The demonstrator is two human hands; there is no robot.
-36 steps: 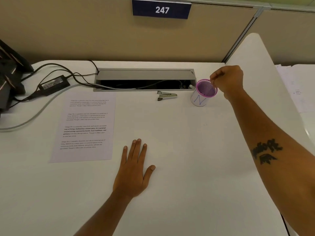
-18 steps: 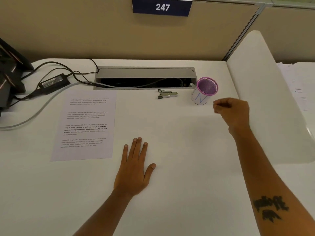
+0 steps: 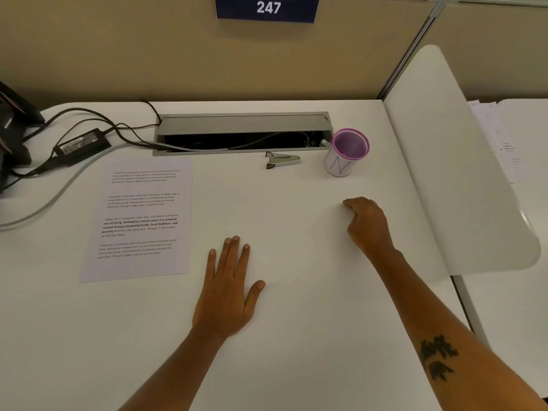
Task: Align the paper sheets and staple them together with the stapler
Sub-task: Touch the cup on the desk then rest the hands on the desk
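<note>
- Black cables and a power adapter are seen at the far left of the white surface; a sheet slid that way could be caught on the cords and creased.
- Printed paper sheets lie flat just below the cables, well apart from both hands. Whether one sheet or several are stacked cannot be told, so a hidden lower sheet could be left skewed if the edges are not squared before stapling.
- The left hand is laid flat with fingers spread, palm down, on the bare surface to the right of the paper and holding nothing; the stack is not pinned by it, so the sheets could be pushed apart by a one-handed tap.
- The stapler rests untouched near the back, in front of the open cable tray; if knocked backward it could be dropped into the slot.
- The purple mesh cup stands just right of the stapler and could be tipped by a careless reach.
- The right hand is loosely curled with fingers folded in; whether anything small is pinched inside cannot be told.
</note>
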